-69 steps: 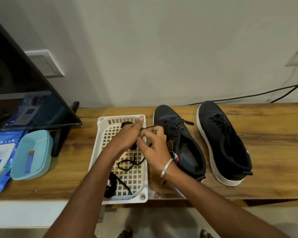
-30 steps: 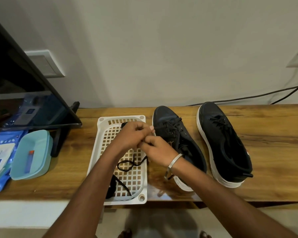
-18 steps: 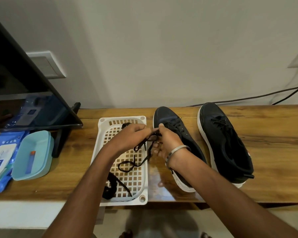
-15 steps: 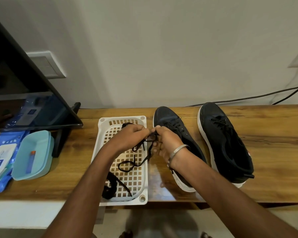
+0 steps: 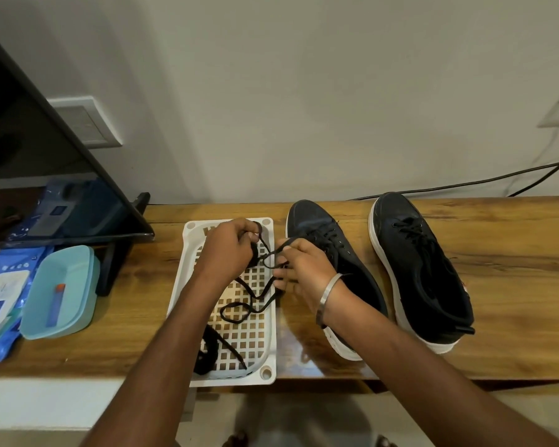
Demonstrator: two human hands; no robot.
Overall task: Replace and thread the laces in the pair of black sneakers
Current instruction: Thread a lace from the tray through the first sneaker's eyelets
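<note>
Both hands are working one black lace (image 5: 261, 296) over the white tray (image 5: 270, 343). The left hand (image 5: 228, 253) is curling its fingers tight round the lace's upper end, thumb and forefinger pinching it just at the tray's far corner. The right hand (image 5: 299, 266) is pinching the same lace a little way along, forefinger hooked under a strand that is running off toward the near sneaker (image 5: 346, 266); its lower fingers are spreading loosely against the tray's right rim. Between the two grips the lace is forming a small loop, and below them it is trailing down in slack curves across the tray's grid. Further below, toward the person, a second dark lace bundle (image 5: 207, 350) is lying in the tray's near end.

Just right of the right hand, the near sneaker is sitting toe away, its wrist with a metal bangle (image 5: 328, 295) crossing the heel side. Beyond that, well clear of both grips, the far sneaker (image 5: 423, 275) is standing fully laced, parallel to its partner.

Everything is resting on a glossy wooden shelf (image 5: 513, 285) against a plain pale wall (image 5: 271, 91). Left of the left hand, a screen (image 5: 29, 156) is leaning on its stand, with a teal box (image 5: 62, 291) and a blue wipes pack (image 5: 0, 295) beside it. Cables (image 5: 497, 179) are running along the wall to the right.
</note>
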